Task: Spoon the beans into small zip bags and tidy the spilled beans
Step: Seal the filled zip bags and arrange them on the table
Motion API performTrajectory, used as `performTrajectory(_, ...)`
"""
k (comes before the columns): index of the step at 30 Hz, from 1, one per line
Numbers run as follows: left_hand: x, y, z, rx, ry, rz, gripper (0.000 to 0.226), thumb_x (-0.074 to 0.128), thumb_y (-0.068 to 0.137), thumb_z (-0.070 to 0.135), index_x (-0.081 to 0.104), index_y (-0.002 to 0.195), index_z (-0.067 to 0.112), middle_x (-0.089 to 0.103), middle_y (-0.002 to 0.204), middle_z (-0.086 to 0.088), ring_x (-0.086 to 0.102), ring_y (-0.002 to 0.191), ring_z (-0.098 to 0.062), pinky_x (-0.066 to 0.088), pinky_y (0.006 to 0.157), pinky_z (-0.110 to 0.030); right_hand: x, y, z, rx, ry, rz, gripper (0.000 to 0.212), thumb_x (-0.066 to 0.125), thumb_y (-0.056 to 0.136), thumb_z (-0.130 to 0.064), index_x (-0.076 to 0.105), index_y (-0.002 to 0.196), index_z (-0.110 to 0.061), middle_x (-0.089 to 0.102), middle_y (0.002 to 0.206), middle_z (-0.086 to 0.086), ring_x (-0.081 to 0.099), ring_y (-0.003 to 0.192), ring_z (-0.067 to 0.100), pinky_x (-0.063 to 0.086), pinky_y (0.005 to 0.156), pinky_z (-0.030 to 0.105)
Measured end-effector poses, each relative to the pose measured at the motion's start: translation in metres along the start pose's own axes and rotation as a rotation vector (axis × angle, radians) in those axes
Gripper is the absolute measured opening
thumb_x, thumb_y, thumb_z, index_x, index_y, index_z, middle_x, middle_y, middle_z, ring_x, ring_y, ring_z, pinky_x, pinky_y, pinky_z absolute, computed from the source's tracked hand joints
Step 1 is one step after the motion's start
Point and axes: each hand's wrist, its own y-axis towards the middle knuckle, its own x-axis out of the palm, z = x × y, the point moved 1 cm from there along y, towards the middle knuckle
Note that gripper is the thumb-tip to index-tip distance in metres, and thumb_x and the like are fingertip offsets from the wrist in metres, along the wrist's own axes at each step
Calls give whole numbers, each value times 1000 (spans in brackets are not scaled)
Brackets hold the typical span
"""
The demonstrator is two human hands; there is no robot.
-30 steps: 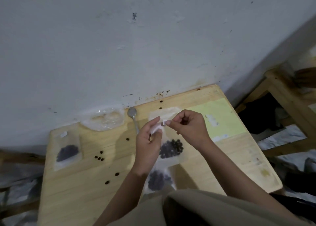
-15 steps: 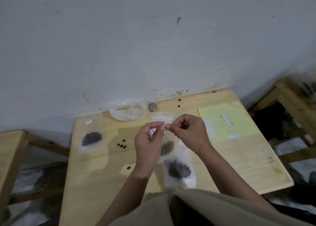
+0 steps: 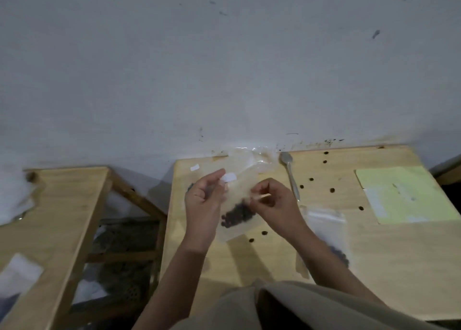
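A small clear zip bag (image 3: 238, 200) with dark beans in its lower part hangs above the wooden table (image 3: 374, 254). My left hand (image 3: 203, 202) pinches its top left edge near a white label. My right hand (image 3: 273, 201) pinches its right side. A second bag with beans (image 3: 326, 232) lies flat to the right of my right forearm. The metal spoon (image 3: 289, 171) rests on the table behind my right hand. Several loose beans (image 3: 311, 179) are scattered over the table top, two of them just below the held bag.
A crumpled clear plastic bag (image 3: 252, 158) lies against the wall at the table's back edge. A pale green sheet (image 3: 404, 195) covers the right part of the table. A second wooden bench (image 3: 57, 217) stands left, with a gap between.
The view has swung left, so the table now sits right of centre. Both hands have spread apart along the bag's top, and the bag hangs higher and more open to view.
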Motion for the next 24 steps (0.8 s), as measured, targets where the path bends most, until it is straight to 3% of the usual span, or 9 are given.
performTrajectory(2, -29, 20, -7, 2, 27, -30, 36, 59, 91, 8, 59, 119, 30, 60, 124, 9, 58, 112, -3, 50, 89, -22, 25, 3, 7, 14, 22, -63, 28, 74, 75, 0, 61, 77, -25, 62, 88, 13, 61, 72, 21, 54, 68, 36)
performTrajectory(4, -55, 36, -17, 0, 111, -68, 48, 62, 90, 11, 51, 128, 38, 54, 131, 7, 55, 116, -6, 48, 91, -23, 47, 10, 11, 63, 60, -51, 27, 72, 76, 4, 65, 79, -22, 62, 83, 6, 58, 67, 17, 52, 62, 27)
performTrajectory(8, -90, 56, -39, -143, 394, -17, 54, 66, 87, 8, 46, 134, 24, 50, 129, 2, 56, 99, -8, 49, 71, -15, 88, 44, 27, 168, 36, 42, 23, 72, 77, 2, 65, 84, -18, 61, 85, -1, 59, 70, 15, 49, 58, 16)
performTrajectory(11, -106, 74, -62, -202, 594, -23, 48, 69, 84, 12, 52, 128, 23, 46, 132, -1, 52, 98, -9, 48, 79, -22, 115, 70, 40, 191, -124, 4, 23, 73, 77, -5, 63, 93, -17, 59, 90, 1, 58, 75, 12, 48, 66, 18)
performTrajectory(15, -111, 103, -79, -114, 771, -56, 44, 69, 85, 15, 55, 126, 15, 46, 132, -6, 54, 97, -11, 45, 80, -17, 138, 98, 55, 210, -334, 42, 30, 71, 81, -14, 62, 109, -11, 56, 105, 4, 59, 71, 8, 43, 67, 13)
performTrajectory(19, -110, 126, -96, -65, 1039, -128, 46, 63, 89, 24, 51, 131, 11, 45, 137, -7, 45, 123, -20, 34, 104, -27, 148, 116, 69, 243, -532, 8, 38, 68, 83, -20, 61, 119, -9, 52, 119, 11, 57, 106, 25, 45, 90, 27)
performTrajectory(24, -107, 126, -106, -135, 1129, -125, 50, 59, 90, 32, 44, 136, 20, 31, 144, -7, 26, 133, -25, 32, 104, -34, 144, 120, 73, 282, -572, -31, 39, 69, 82, -26, 59, 118, -17, 43, 119, 8, 54, 105, 25, 48, 87, 31)
